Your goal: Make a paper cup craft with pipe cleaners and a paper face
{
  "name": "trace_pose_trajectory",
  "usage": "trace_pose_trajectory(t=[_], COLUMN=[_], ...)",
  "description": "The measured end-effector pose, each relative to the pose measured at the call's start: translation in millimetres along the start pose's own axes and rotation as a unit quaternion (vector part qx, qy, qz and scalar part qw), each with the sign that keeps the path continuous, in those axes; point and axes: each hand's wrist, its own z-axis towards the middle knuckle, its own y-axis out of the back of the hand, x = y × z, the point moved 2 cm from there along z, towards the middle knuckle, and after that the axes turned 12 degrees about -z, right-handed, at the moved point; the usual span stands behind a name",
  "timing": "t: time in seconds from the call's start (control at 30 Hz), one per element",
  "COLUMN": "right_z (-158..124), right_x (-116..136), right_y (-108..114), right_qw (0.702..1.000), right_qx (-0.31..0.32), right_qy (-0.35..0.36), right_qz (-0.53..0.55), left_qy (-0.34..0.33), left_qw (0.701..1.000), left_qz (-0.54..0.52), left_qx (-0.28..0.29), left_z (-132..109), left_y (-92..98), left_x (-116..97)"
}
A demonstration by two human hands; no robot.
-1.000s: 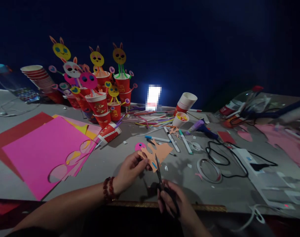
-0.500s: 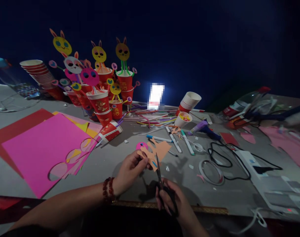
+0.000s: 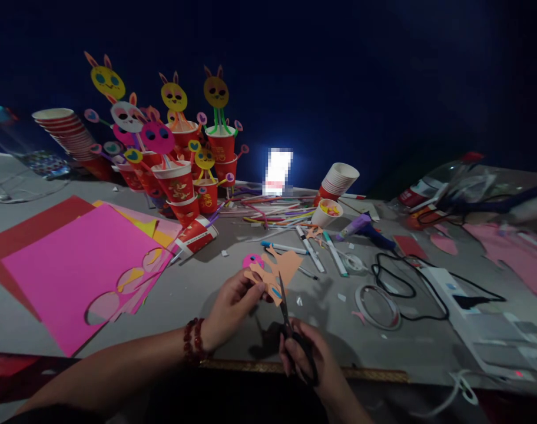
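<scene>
My left hand (image 3: 235,303), with a red bead bracelet at the wrist, pinches a cut piece of orange paper (image 3: 265,280) that bears a small blue mark. My right hand (image 3: 306,350) has its fingers through the handles of black scissors (image 3: 286,312). The scissors point away from me, and their blades are at the right edge of the orange paper. Just beyond the paper lie a larger orange scrap (image 3: 290,265) and a pink paper disc (image 3: 252,261) with a blue mark, partly covered.
Pink sheets (image 3: 78,259) lie at left, below decorated cups (image 3: 173,176). Markers (image 3: 334,253), pipe cleaners (image 3: 268,215) and a cup of scraps (image 3: 327,212) are beyond my hands. Tape (image 3: 378,307), a glue gun (image 3: 374,232) and a power strip (image 3: 467,324) are at right.
The view has shifted very slightly. My hands, the orange paper and the scissors keep nearly the same positions.
</scene>
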Motion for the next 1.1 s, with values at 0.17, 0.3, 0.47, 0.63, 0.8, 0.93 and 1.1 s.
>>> trace_pose_trajectory(t=[0.17,0.3,0.47,0.63,0.8,0.93,1.1], right_z=[0.3,1.3,1.6,-0.5,-0.9,0.2,0.3], right_x=[2.7,0.0,0.0,0.6,-1.2,0.6,4.3], right_y=[0.8,1.7,1.9,1.9,3.4,5.0,7.4], right_qw=[1.000,0.999,0.999,0.999,0.999,0.999,0.998], right_qx=[0.005,0.013,0.014,0.008,0.012,0.012,0.023], right_qy=[0.022,0.030,0.034,0.034,0.025,0.020,0.017], right_qz=[-0.014,-0.022,-0.031,-0.028,-0.034,-0.036,-0.063], left_qy=[-0.012,-0.016,-0.019,-0.010,-0.010,-0.008,-0.014], left_qw=[1.000,1.000,1.000,1.000,1.000,1.000,1.000], left_qz=[0.000,0.002,0.011,0.012,0.017,0.018,0.011], left_qx=[0.000,0.003,-0.001,0.008,0.003,0.006,0.021], left_z=[-0.5,-1.3,-1.8,-1.2,0.0,0.3,0.5], left_y=[0.0,-0.9,0.3,1.7,0.2,-0.4,1.5], left_x=[0.2,-1.4,-1.1,0.2,-2.7,-4.1,-3.0])
